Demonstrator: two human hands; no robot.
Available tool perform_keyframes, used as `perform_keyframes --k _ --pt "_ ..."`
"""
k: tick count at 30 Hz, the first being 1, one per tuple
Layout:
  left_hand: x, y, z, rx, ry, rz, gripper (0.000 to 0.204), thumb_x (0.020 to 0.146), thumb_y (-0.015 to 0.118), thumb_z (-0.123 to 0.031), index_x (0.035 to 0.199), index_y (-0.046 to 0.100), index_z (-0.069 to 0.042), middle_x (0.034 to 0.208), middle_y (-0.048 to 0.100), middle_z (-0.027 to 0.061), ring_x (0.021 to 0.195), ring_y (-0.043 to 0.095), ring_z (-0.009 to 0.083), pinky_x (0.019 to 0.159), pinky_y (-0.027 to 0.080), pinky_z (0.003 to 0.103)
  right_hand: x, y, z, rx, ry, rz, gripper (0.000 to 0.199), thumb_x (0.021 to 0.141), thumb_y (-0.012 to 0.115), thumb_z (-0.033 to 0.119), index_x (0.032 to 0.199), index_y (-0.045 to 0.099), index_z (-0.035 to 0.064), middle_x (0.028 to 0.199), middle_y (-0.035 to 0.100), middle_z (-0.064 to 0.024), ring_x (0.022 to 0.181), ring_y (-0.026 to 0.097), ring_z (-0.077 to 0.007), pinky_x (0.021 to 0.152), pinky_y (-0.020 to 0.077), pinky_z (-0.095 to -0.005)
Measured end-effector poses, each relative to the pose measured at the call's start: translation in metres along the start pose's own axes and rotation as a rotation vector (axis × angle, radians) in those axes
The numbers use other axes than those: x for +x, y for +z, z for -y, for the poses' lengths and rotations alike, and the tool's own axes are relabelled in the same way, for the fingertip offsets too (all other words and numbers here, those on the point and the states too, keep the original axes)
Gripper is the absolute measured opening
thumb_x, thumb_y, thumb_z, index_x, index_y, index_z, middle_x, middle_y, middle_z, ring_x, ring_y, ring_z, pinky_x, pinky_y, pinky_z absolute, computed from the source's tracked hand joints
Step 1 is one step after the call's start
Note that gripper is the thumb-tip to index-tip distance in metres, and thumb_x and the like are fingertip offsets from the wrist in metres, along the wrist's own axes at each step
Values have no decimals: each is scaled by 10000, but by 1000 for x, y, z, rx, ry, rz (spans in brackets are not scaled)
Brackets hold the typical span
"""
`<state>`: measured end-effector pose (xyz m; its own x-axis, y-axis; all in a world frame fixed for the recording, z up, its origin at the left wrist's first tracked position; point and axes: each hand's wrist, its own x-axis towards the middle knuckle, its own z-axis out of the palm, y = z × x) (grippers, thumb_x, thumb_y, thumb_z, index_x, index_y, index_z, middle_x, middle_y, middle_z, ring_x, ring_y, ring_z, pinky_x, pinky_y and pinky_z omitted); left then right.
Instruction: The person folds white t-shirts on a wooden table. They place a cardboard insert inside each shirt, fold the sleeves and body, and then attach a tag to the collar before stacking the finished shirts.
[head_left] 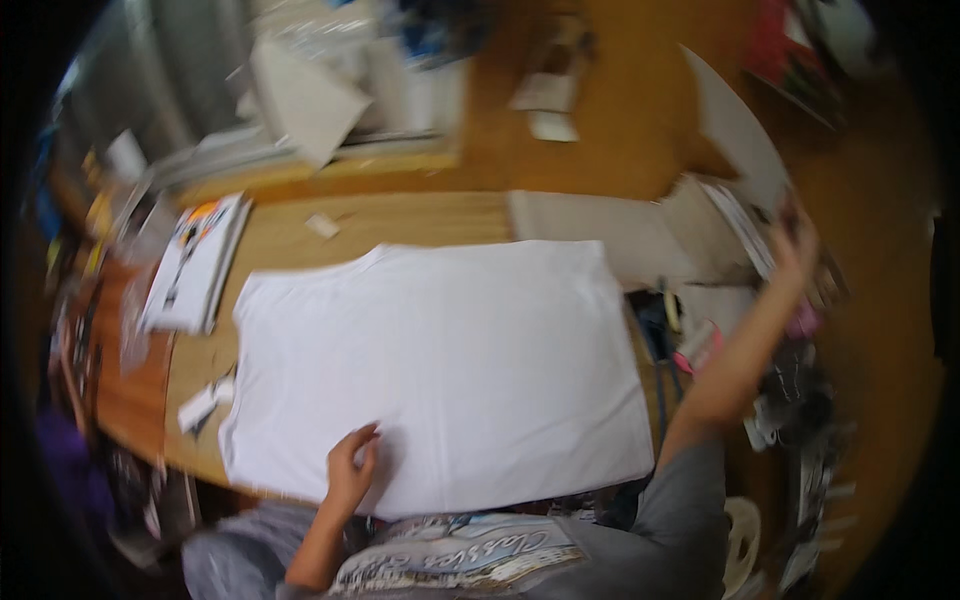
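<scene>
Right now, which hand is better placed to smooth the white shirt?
The left hand, probably: it looks empty, over the white shirt; the right hand is off to the right, holding a white sheet.

Motion blur softens the dim view; the fisheye corners go black.

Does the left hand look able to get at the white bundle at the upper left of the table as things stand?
Probably yes: the left hand seems to hold nothing, and just the flat white shirt lies between it and the white bundle, with nothing tall blocking.
</scene>
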<state>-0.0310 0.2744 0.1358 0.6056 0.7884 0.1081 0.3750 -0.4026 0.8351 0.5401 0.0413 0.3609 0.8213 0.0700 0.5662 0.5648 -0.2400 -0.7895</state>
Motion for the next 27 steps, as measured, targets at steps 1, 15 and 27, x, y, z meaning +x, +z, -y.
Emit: perform_keyframes --k 1,15,27 --pt "-1 -1 -3 -24 -16 14 274 751 492 -18 1017 556 -17 883 601 144 818 592 238 734 448 297 -59 -4 55 -557 -65 -11 360 810 513 150 1132 473 -7 1067 515 -136 992 481 -215 880 365 -314" --pt "33 -69 8 -975 -153 -108 1068 591 759 -243 1342 5 -153 1249 353 124 1136 364 214 872 377 353 -205 5 111 -68 -154 787 507 730 614 104 1163 390 -36 1155 432 -139 981 463 -196 799 387 -269" --pt "-5 -105 94 -472 -499 -639 673 645 672 -66 1169 250 -51 665 551 112 565 565 171 429 433 280 -367 334 106 -266 -273 1136 253 718 580 104 968 616 111 923 610 -112 811 586 -244 728 439 -305"
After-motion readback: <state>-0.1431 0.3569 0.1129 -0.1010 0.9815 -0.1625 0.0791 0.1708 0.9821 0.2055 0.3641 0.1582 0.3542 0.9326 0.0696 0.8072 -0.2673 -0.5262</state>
